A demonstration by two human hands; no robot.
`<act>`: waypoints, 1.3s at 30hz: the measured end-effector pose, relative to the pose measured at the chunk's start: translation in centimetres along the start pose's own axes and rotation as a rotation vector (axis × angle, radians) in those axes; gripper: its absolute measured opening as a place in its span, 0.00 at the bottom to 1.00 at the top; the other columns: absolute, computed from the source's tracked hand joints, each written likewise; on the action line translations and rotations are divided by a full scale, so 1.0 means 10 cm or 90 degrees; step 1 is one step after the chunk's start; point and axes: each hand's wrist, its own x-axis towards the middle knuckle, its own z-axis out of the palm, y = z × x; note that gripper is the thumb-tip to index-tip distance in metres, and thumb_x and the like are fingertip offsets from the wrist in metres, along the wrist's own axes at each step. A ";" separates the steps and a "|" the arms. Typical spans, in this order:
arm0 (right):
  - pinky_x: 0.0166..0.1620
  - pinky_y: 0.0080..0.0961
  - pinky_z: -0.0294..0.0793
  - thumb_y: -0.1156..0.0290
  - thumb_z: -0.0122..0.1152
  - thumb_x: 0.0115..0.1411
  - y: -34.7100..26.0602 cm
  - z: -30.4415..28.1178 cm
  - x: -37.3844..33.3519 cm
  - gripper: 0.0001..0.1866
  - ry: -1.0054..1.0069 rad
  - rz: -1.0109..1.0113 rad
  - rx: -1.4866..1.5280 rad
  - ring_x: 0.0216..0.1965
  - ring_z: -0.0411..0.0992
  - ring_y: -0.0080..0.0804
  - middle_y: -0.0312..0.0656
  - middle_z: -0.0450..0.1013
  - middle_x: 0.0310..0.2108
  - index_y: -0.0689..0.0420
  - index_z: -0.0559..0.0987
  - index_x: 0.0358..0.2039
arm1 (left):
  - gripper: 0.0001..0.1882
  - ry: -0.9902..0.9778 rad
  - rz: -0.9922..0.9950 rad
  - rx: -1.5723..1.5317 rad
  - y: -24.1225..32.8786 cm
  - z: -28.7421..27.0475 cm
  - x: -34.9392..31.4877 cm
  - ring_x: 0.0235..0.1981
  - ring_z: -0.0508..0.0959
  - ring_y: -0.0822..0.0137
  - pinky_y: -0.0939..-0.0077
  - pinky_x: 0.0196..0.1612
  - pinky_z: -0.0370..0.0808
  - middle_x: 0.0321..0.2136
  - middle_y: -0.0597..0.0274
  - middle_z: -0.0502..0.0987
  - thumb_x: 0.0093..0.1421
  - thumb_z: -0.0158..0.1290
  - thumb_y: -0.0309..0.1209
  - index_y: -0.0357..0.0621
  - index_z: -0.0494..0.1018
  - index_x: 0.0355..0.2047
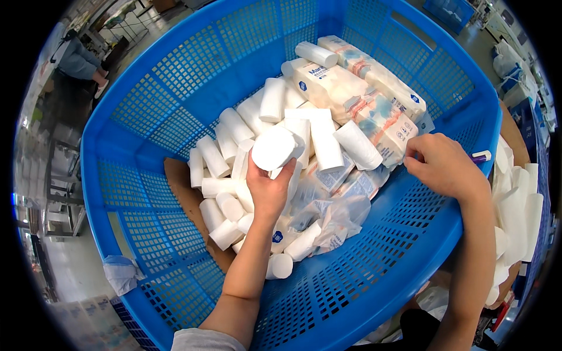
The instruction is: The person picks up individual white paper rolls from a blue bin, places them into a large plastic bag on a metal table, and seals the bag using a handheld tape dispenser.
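Note:
A large blue plastic basket (193, 96) with perforated walls holds many loose white paper rolls (235, 124). My left hand (268, 186) is closed around the lower part of one white roll (273, 148), whose flat end faces up, above the heap. My right hand (442, 164) is over the basket's right side with its fingers curled inward. Its fingertips are beside the near end of a printed plastic pack of rolls (380, 120); what they hold, if anything, is hidden. Crumpled clear plastic wrapping (336, 216) lies in the basket below the packs.
A small purple and white object (481, 157) sits at the basket's right rim. Brown cardboard (190, 205) lines part of the basket's left side. More white rolls (518, 213) lie outside on the right. Another person's legs (88, 61) show at the far left, near metal racks.

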 end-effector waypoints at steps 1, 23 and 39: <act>0.38 0.36 0.71 0.71 0.52 0.47 0.00 0.00 0.00 0.09 -0.002 -0.001 -0.002 0.32 0.72 0.47 0.53 0.73 0.27 0.63 0.77 0.24 | 0.27 -0.005 0.009 0.021 0.01 0.00 0.00 0.46 0.72 0.67 0.74 0.51 0.66 0.44 0.57 0.71 0.47 0.58 0.21 0.36 0.63 0.48; 0.37 0.37 0.71 0.71 0.50 0.48 -0.01 -0.01 -0.01 0.08 -0.006 0.012 -0.008 0.31 0.72 0.47 0.52 0.73 0.26 0.62 0.76 0.23 | 0.30 -0.039 0.145 0.418 -0.04 0.05 -0.06 0.38 0.75 0.51 0.63 0.42 0.70 0.36 0.45 0.75 0.43 0.60 0.30 0.33 0.66 0.47; 0.35 0.34 0.71 0.70 0.51 0.48 0.05 0.03 0.01 0.09 0.005 0.012 -0.020 0.28 0.73 0.44 0.50 0.73 0.24 0.61 0.76 0.22 | 0.28 -0.063 0.199 0.470 0.15 0.19 -0.04 0.37 0.76 0.57 0.70 0.41 0.71 0.35 0.50 0.76 0.44 0.59 0.31 0.36 0.67 0.47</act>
